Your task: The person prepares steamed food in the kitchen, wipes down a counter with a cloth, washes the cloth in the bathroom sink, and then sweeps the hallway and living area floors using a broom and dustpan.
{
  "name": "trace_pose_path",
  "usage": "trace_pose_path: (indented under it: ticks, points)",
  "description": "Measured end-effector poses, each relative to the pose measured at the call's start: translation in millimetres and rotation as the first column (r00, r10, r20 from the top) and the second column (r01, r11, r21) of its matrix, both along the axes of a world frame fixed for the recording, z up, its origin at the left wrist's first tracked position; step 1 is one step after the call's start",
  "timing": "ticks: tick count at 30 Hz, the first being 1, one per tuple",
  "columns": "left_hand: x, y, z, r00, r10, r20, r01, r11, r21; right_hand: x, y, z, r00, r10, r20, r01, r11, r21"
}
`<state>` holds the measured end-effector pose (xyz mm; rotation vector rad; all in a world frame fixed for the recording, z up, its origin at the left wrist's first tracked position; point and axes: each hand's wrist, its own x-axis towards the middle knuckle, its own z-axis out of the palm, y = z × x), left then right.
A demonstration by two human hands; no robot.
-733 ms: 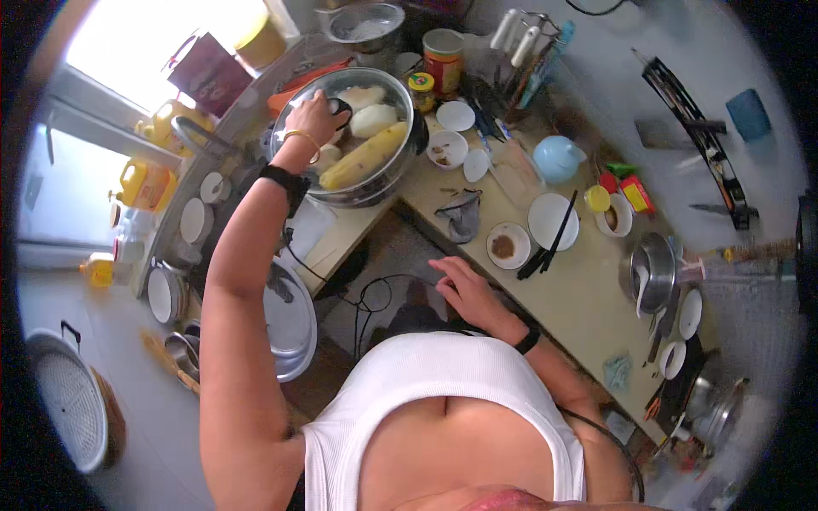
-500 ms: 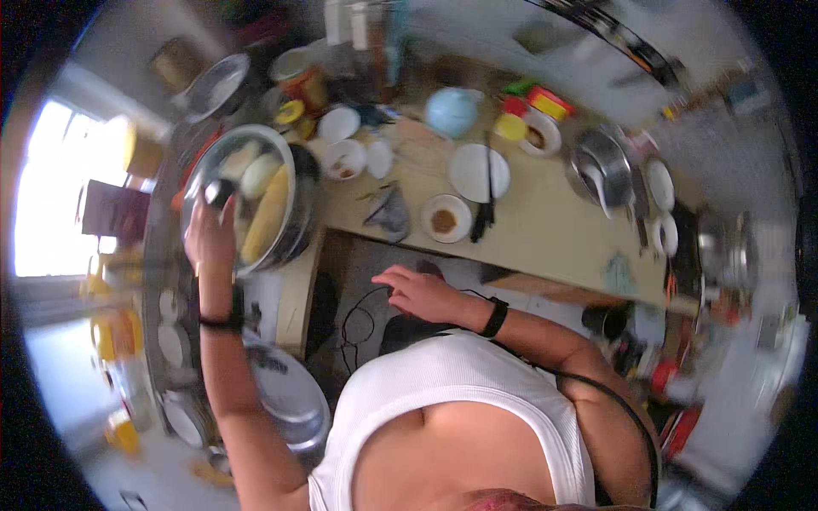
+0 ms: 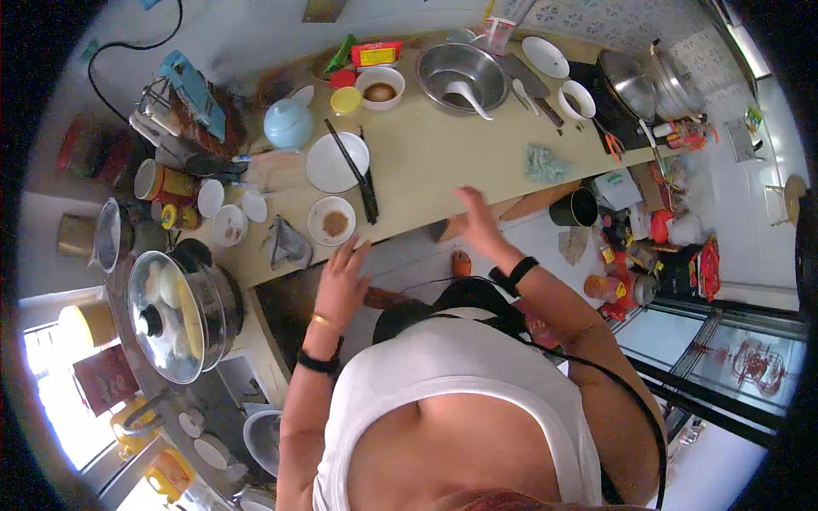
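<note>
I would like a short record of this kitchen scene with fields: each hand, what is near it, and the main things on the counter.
left hand: open, empty, at the counter's near edge
nearest to left hand: small dish with brown sauce
right hand: open, empty, above the counter edge
counter: pale wood, long
white plate: black chopsticks lie across it
steel bowl: holds a white spoon
steamer pot: glass lid on, pale food inside

Bare counter (image 3: 443, 175) lies between the chopsticks (image 3: 354, 170) and the crumpled cloth (image 3: 545, 163).

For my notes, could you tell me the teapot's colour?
Light blue; the teapot shows best in the head view.
</note>
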<state>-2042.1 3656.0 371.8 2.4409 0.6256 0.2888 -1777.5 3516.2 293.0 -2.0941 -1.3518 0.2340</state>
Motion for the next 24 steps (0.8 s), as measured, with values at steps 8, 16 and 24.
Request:
trace_pose_path:
  ticks: [8, 16, 24]
  points:
    - [139, -38, -105, 0.965, -0.047, -0.257, 0.079, 0.99, 0.115, 205, -91, -61, 0.859, -0.466, 0.213, 0.51, 0.743, -0.433]
    - [233, -62, -141, 0.846, 0.068, -0.53, -0.013, 0.994, 0.106, 156, -8, -114, 0.992, 0.089, 0.094, -0.072, 0.982, -0.172]
    - [237, -64, -129, 0.687, 0.129, -0.715, 0.05, 0.973, 0.224, 174, -48, -91, 0.935, 0.341, -0.103, -0.349, 0.934, -0.075]
